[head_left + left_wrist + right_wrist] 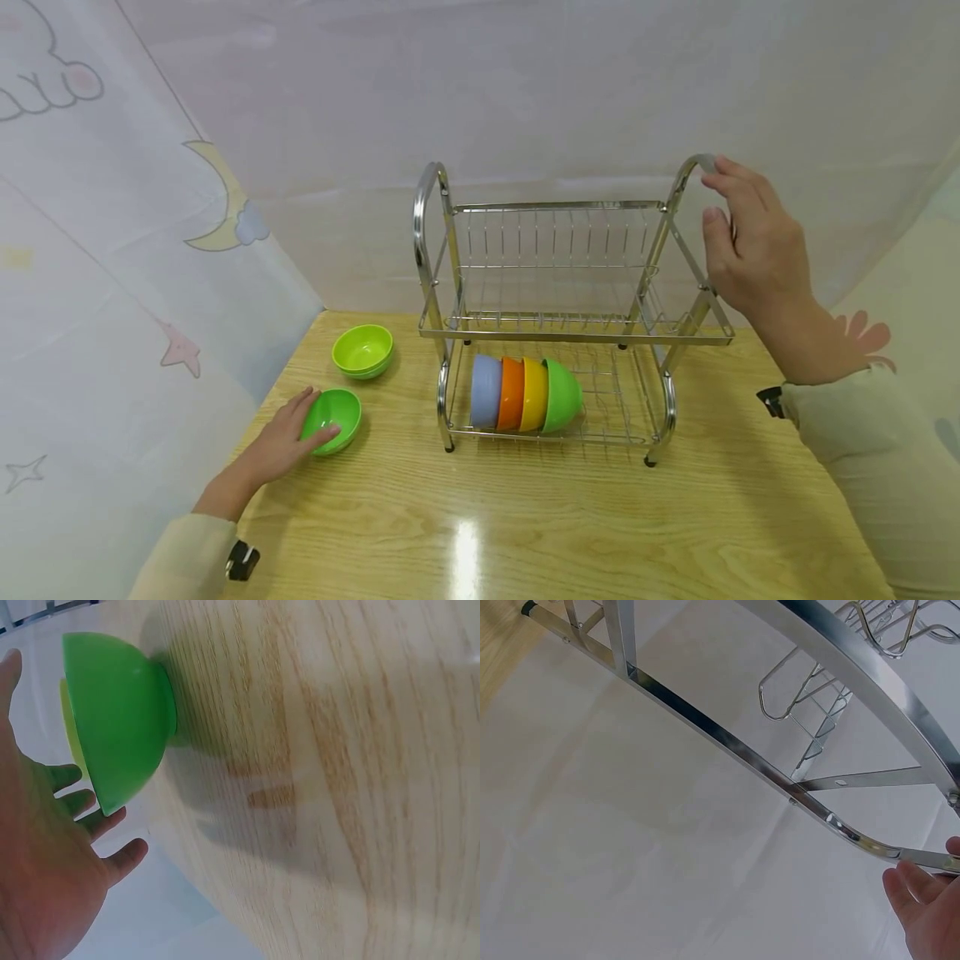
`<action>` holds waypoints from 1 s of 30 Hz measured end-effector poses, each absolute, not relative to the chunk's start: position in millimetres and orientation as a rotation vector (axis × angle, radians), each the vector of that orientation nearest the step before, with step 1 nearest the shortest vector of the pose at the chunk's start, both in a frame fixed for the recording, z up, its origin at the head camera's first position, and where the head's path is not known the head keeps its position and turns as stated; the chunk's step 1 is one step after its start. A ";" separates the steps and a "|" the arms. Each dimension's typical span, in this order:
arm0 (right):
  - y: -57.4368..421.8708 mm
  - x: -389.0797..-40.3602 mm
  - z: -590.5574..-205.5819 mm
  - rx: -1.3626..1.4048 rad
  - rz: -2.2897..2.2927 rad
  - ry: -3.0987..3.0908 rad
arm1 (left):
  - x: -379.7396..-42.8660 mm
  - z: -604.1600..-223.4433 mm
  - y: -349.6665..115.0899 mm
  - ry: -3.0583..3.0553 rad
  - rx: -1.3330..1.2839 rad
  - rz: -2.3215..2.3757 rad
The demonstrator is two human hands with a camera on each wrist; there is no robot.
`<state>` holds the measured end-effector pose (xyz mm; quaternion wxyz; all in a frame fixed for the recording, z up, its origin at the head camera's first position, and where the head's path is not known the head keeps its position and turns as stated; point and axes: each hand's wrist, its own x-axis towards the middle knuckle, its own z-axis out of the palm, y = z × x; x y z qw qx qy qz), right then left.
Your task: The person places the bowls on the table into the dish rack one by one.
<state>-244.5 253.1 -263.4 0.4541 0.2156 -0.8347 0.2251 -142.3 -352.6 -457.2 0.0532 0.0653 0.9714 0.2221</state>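
My left hand (277,442) reaches over a green bowl (343,408) that stands upright at the table's left side. In the left wrist view its fingers spread along the rim of the green bowl (120,720), and the thumb stands apart from the bowl. My right hand (761,250) is raised at the top right bend of a two-tier metal dish rack (577,337). In the right wrist view, extended fingertips of the right hand (934,900) touch or nearly touch the rack's tube (870,844); contact is hard to tell.
Behind the green bowl stands a lime-green bowl (363,350). On the rack's lower tier, a blue bowl (486,392), an orange bowl (511,396), a yellow bowl (534,396) and another green bowl (562,396) stand on edge in a row. Printed cloth (345,167) hangs behind the wooden table (555,525).
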 end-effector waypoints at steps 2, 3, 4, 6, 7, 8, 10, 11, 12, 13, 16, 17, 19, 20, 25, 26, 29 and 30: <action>253.0 -244.4 -263.8 0.523 0.560 -2.063 | -141.1 -458.1 -352.8 2.946 0.190 0.673; 252.8 -244.5 -264.0 0.520 0.563 -2.062 | -140.6 -458.7 -352.8 2.945 0.188 0.671; 252.6 -244.7 -264.2 0.514 0.571 -2.061 | -140.2 -459.3 -353.0 2.945 0.186 0.666; 252.2 -244.4 -264.6 0.508 0.580 -2.062 | -139.5 -460.5 -353.5 2.948 0.182 0.657; 252.3 -244.3 -264.6 0.508 0.579 -2.064 | -139.3 -461.3 -353.7 2.950 0.180 0.652; 252.2 -244.1 -264.8 0.505 0.585 -2.064 | -139.1 -462.1 -354.0 2.951 0.178 0.648; 252.3 -243.7 -264.7 0.503 0.583 -2.070 | -138.4 -463.6 -354.1 2.951 0.171 0.633; 252.3 -243.3 -264.5 0.503 0.581 -2.072 | -138.0 -464.3 -354.2 2.951 0.168 0.628; 252.5 -243.1 -264.4 0.503 0.578 -2.075 | -137.7 -464.9 -354.3 2.950 0.165 0.621; 252.6 -243.1 -264.2 0.502 0.574 -2.077 | -137.2 -465.3 -354.2 2.949 0.162 0.617; 253.3 -243.0 -263.8 0.503 0.560 -2.082 | -136.1 -465.6 -353.7 2.949 0.165 0.599; 253.5 -243.0 -263.7 0.504 0.559 -2.084 | -136.0 -465.5 -353.7 2.949 0.167 0.596; 253.9 -243.0 -263.9 0.503 0.558 -2.086 | -135.9 -465.1 -353.8 2.949 0.173 0.581; 254.0 -242.9 -264.1 0.503 0.557 -2.086 | -136.0 -465.2 -354.1 2.950 0.175 0.572; 254.1 -242.5 -264.7 0.501 0.536 -2.086 | -137.4 -468.0 -356.0 2.959 0.176 0.529; 254.0 -242.6 -264.7 0.502 0.531 -2.086 | -137.8 -469.0 -356.6 2.963 0.175 0.524; 253.7 -242.3 -264.5 0.504 0.532 -2.090 | -139.0 -471.1 -357.4 2.978 0.179 0.509; 253.4 -242.3 -264.5 0.504 0.535 -2.087 | -139.3 -471.6 -357.5 2.984 0.180 0.506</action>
